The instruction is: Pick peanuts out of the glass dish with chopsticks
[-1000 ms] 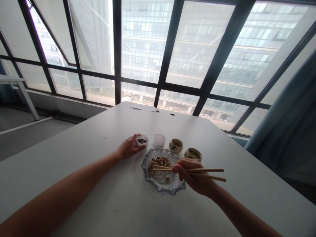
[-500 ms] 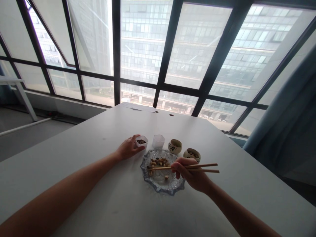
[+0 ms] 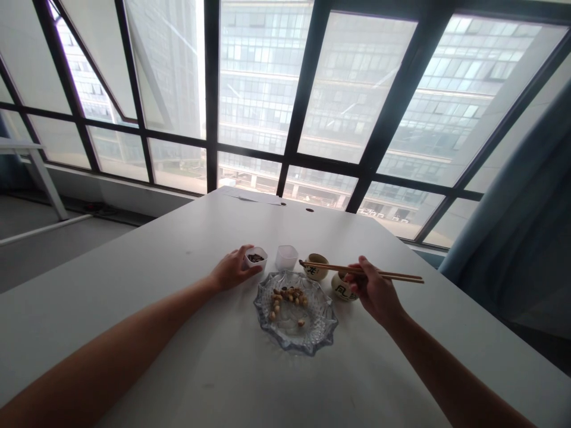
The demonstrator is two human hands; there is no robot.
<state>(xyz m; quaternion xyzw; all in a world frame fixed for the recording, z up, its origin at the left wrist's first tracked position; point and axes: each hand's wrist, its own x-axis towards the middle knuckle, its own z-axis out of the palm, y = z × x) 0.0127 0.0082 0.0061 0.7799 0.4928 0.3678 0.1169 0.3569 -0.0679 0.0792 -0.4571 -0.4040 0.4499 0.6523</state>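
My left hand (image 3: 232, 270) curls its thumb and fingers around a small white plastic cup (image 3: 264, 263) that holds dark seeds (image 3: 256, 258). A pair of wooden chopsticks (image 3: 399, 276) is gripped in my right hand (image 3: 377, 292). At the chopstick tips a small dark piece, perhaps a seed, shows beside the near rim of a ceramic cup (image 3: 313, 273) with black characters. Partly behind my right fingers stands a second ceramic cup (image 3: 342, 290). In front, a scalloped glass dish (image 3: 292, 345) contains peanuts and other nuts (image 3: 289, 295), mostly towards its back and left.
A translucent white cup (image 3: 286, 257) stands between the seed cup and the ceramic cups. White paper (image 3: 256, 198) and two dark round spots lie at the far end of the white table (image 3: 214, 368). Windows rise behind it; a blue curtain (image 3: 513, 196) hangs at right.
My right hand has moved up and right with the chopsticks, their tips leaving the glass dish for the ceramic cup's rim with a dark piece. My left hand stays on the seed cup.
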